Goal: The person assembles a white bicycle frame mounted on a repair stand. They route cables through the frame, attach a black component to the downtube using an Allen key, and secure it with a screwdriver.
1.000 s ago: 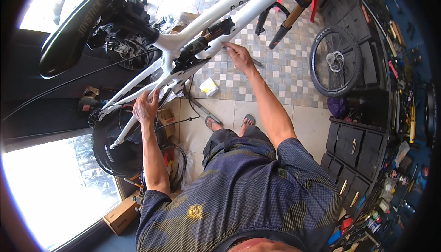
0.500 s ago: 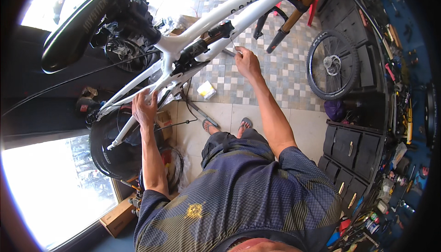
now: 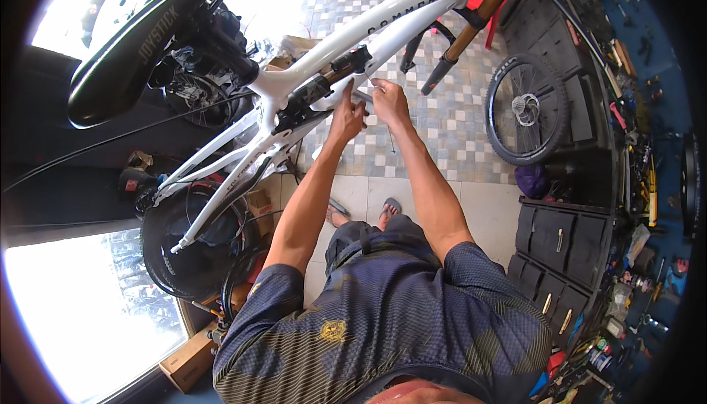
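A white bicycle frame [image 3: 309, 65] runs diagonally across the upper left, with a black rear shock [image 3: 305, 95] in its middle. My right hand [image 3: 390, 102] is closed beside the down tube, thumb and forefinger pinching a thin cable close to the shock's front end. A thin dark strand with a small end hangs below that hand. My left hand [image 3: 346, 118] is just left of it, its index finger stretched up to the frame by the shock and the others partly bent. Whether that fingertip touches the frame is hard to tell.
A black saddle [image 3: 125, 50] juts out at the upper left, and a gold-legged fork [image 3: 479, 17] at the upper right. A loose wheel [image 3: 526, 109] leans against dark drawers [image 3: 549, 231] on the right. Tools line the right wall. A cardboard box [image 3: 188, 360] lies lower left.
My left hand has left the rear frame tubes and moved up and right, beside my right hand. The right hand stays near the shock, still pinching.
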Tool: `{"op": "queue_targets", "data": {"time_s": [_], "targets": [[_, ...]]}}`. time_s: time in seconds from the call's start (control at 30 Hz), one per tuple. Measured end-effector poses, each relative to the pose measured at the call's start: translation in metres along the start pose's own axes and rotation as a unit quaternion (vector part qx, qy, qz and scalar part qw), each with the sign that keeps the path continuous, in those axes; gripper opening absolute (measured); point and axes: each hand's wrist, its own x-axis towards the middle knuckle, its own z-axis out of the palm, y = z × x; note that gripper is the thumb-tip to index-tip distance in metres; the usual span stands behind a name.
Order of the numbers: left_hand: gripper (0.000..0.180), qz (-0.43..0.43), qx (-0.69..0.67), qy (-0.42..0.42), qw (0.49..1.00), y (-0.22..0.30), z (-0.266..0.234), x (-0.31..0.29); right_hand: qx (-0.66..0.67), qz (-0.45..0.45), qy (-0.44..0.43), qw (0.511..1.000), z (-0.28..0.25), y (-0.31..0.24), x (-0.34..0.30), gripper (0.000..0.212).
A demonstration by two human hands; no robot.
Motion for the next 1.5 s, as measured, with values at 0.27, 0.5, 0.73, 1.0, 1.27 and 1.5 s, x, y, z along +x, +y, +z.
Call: {"op": "queue_targets", "data": {"time_s": [0.27,0.5,0.73,1.0,1.27,1.5], "targets": [[0.045,-0.021,-0.223,0.103,0.969,-0.003,0.025,0.065,-0.128,0.043,-0.023,0.991,-0.012,-0.034,0.004,0.041],[0.035,-0.032,-0.283,0.121,0.951,-0.003,0.023,0.067,0.072,0.003,-0.078,0.994,-0.001,-0.003,0.015,0.038],[0.031,-0.029,-0.276,0.125,0.952,0.005,0.029,0.064,0.359,0.060,-0.184,0.913,-0.006,0.041,0.022,0.034],[0.025,-0.029,-0.306,0.096,0.947,-0.015,0.023,0.075,0.464,0.081,-0.234,0.851,-0.006,0.046,0.018,0.038],[0.022,-0.111,-0.397,0.064,0.909,-0.004,0.020,0.066,0.136,-0.067,-0.151,0.977,-0.044,0.054,-0.002,0.036],[0.031,-0.116,-0.490,0.031,0.864,0.001,0.025,0.030,-0.031,-0.106,-0.075,0.991,-0.046,0.056,-0.038,0.025]]}}
